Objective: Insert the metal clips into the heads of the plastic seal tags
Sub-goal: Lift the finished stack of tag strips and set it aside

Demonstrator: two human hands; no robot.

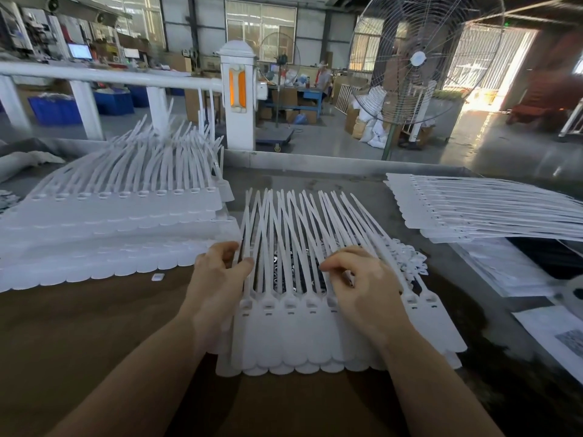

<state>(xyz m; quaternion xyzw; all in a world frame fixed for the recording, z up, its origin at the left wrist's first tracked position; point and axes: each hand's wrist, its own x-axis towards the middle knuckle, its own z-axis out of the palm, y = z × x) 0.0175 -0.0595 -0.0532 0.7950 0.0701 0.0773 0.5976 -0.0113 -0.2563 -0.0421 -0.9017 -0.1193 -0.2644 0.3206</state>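
A strip of joined white plastic seal tags (pixel 303 339) lies on the brown table in front of me, heads in a row and tails fanning away. Small shiny metal clips (pixel 285 268) lie in a dark heap under the tails. My left hand (pixel 217 279) rests at the strip's left edge, fingers curled around the outer tails. My right hand (pixel 356 282) hovers over the right heads with fingers curled, pinching something small that I cannot make out. Several heads (pixel 290 303) between my hands show their slots.
A tall stack of tag strips (pixel 104 228) stands on the left, another stack (pixel 485 209) at the right. A loose white piece (pixel 157 277) lies on the table (pixel 94 335). Papers (pixel 555 335) sit at the right edge. A floor fan (pixel 416 61) stands beyond the table.
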